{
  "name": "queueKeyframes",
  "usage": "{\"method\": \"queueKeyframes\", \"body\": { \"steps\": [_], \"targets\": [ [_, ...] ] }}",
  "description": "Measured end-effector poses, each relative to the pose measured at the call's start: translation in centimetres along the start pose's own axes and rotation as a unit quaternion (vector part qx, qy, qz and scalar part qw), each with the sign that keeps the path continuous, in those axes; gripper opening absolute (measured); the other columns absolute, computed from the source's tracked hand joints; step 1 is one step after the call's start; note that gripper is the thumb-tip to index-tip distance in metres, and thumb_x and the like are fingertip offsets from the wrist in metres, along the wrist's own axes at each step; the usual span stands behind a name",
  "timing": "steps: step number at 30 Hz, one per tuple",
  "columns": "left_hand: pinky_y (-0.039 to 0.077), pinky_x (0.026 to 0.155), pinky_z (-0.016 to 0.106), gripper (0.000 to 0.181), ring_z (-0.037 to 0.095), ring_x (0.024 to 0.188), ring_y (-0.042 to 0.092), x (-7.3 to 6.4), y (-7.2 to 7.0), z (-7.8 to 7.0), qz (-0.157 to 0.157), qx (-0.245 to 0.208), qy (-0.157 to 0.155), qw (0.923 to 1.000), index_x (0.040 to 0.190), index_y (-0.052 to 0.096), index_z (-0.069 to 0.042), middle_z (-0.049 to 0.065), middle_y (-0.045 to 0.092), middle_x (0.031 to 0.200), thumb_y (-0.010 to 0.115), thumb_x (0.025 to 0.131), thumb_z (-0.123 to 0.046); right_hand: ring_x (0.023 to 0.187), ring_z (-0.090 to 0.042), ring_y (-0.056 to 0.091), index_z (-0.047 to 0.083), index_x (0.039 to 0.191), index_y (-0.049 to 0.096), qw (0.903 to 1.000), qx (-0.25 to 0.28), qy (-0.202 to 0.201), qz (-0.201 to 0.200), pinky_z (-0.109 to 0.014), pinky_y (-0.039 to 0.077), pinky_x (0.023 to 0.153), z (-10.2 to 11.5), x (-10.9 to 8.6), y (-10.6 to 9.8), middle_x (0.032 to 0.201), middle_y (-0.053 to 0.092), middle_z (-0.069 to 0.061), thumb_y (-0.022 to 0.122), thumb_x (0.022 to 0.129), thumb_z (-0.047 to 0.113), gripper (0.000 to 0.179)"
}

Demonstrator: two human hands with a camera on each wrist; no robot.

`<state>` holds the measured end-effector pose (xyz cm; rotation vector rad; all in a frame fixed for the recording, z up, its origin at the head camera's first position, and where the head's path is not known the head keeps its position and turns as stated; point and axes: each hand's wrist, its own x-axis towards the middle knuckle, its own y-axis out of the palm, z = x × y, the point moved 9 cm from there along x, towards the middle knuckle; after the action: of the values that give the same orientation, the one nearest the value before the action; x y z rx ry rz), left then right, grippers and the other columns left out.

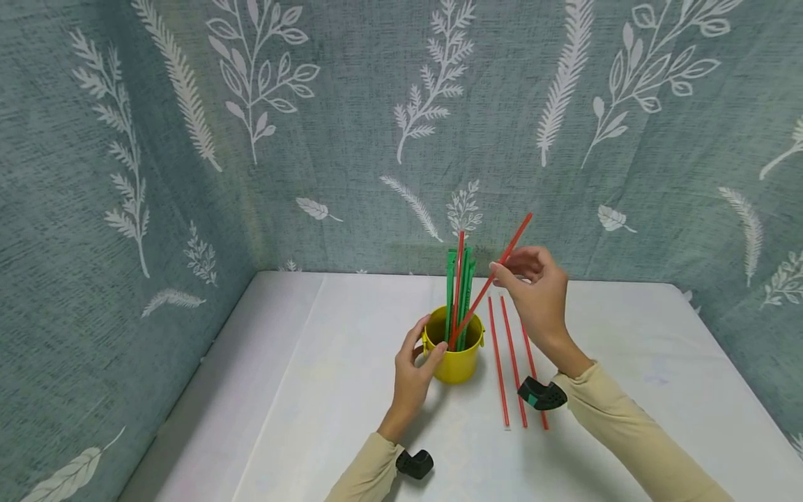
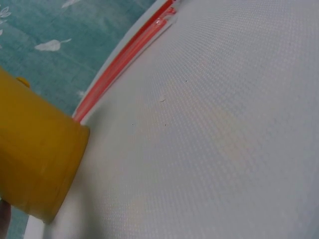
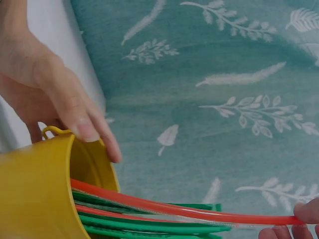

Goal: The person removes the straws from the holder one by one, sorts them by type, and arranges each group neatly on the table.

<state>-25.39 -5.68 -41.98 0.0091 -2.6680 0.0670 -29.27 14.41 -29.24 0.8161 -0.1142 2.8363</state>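
Observation:
A small yellow bucket [image 1: 456, 369] stands upright on the white table. My left hand [image 1: 413, 380] grips its rim from the left, thumb on the near side. In the right wrist view, that hand's thumb and fingertips lie right at the bucket's mouth. My right hand [image 1: 542, 300] pinches a red straw [image 1: 516, 238] in its upper half, thumb against fingers. This straw leans right, its lower end inside the bucket; in the right wrist view a clear wrapper shows along it. Several green straws [image 1: 450, 282] and another red straw [image 1: 461, 254] stand in the bucket.
Three red straws [image 1: 498, 362] lie side by side on the white table [image 1: 314, 418], right of the bucket and partly under the right forearm. A grey-green leaf-patterned cloth [image 1: 351, 139] hangs behind the table and along its left side.

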Motion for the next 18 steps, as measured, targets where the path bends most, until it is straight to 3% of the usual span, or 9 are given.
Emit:
{"method": "queueKeyframes", "body": {
  "steps": [10,18],
  "targets": [
    [0.040,0.093,0.054,0.051,0.036,0.120,0.045,0.0,0.0,-0.1,0.002,-0.006,0.002,1.0000,0.139,0.042,0.003,0.019,0.047,0.138,0.059,0.092,-0.005,0.077,-0.017,0.063,-0.002,0.100,0.058,0.9979,0.042,-0.024,-0.042,-0.028,0.055,0.066,2.3,0.7,-2.1,0.088,0.061,-0.010,0.070,0.081,-0.003,0.023],
    [0.039,0.093,0.056,0.052,0.039,0.120,0.044,-0.1,0.0,0.0,0.002,-0.009,0.006,0.9999,0.139,0.042,0.003,0.021,0.047,0.137,0.059,0.091,-0.004,0.073,-0.018,0.063,-0.004,0.098,0.057,0.9906,0.107,-0.048,-0.070,-0.026,0.055,0.064,3.9,1.4,-4.1,0.086,0.060,-0.012,0.069,0.079,-0.008,0.023]
  ]
}}
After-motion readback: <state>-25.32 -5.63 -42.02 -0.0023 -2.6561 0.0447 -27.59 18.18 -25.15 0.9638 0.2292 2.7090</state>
